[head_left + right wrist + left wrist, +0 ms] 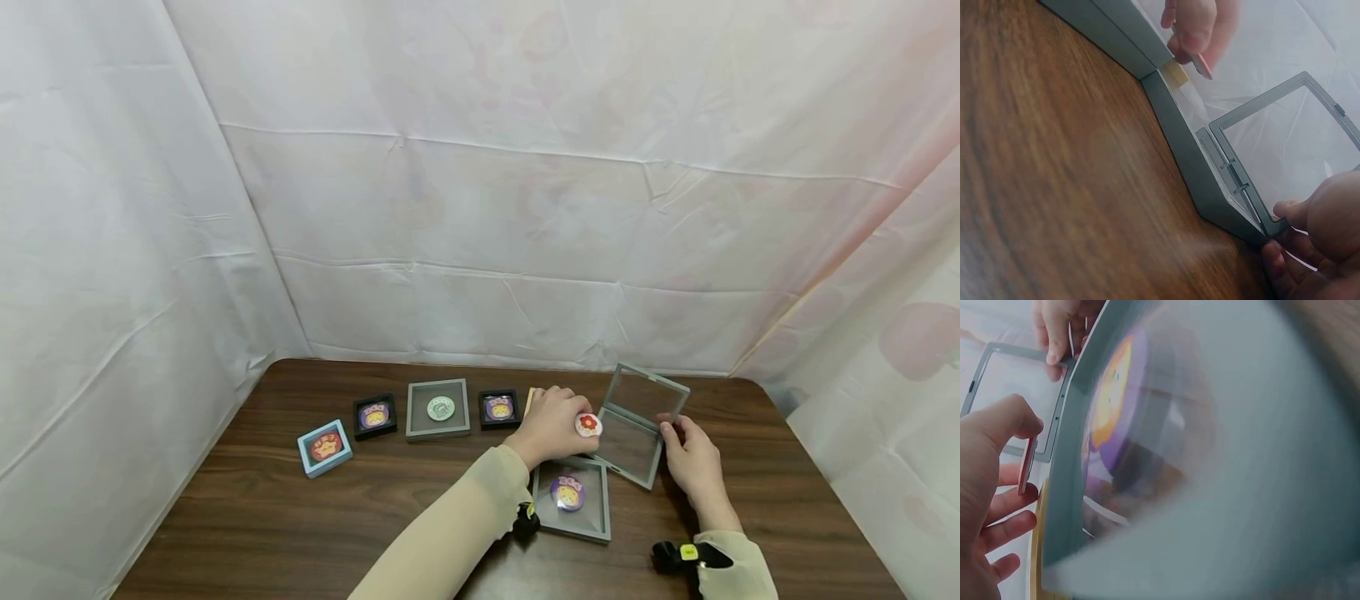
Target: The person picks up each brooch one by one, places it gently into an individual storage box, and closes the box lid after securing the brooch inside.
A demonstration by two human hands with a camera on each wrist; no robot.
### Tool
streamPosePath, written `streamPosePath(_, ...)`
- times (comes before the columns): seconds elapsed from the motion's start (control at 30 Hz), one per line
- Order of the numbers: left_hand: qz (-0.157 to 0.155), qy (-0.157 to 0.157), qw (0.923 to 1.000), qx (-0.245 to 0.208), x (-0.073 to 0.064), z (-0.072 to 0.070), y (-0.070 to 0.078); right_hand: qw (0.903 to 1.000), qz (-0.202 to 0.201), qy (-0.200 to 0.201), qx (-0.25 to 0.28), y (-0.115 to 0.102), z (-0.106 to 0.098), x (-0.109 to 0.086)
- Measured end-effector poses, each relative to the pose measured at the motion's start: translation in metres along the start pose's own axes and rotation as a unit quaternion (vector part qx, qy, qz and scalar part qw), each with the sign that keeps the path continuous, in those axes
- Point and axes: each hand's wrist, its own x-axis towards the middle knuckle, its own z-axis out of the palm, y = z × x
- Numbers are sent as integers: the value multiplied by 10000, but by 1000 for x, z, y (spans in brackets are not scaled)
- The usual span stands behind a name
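Note:
My left hand [551, 423] pinches a round badge [588, 425], white with a red flower, between thumb and fingers. In the left wrist view the badge [1027, 464] is edge-on, showing a pinkish rim. Below and right of it lies a grey clear-film display frame [630, 450], its hinged lid [647, 393] raised. At the frame's right hinge corner, my right hand [693, 462] grips the frame, thumb against the lid in the right wrist view. Nearer me, a second grey frame [551, 531] holds a purple badge [567, 493] with a yellow figure.
Leftward along the brown table [300, 533] lie a black frame [498, 426], a grey frame [438, 432] with a pale green badge [441, 407], another black frame [375, 433] and a light blue frame [330, 471]. Something yellow [530, 401] is partly hidden behind my left hand. White curtains [465, 308] stand behind.

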Motion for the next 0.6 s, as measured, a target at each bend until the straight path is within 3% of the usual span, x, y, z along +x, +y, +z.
streamPosePath(0.6, 348, -187, 9987, 336, 22, 5, 32, 9997, -113, 183, -65, 0, 0, 2)
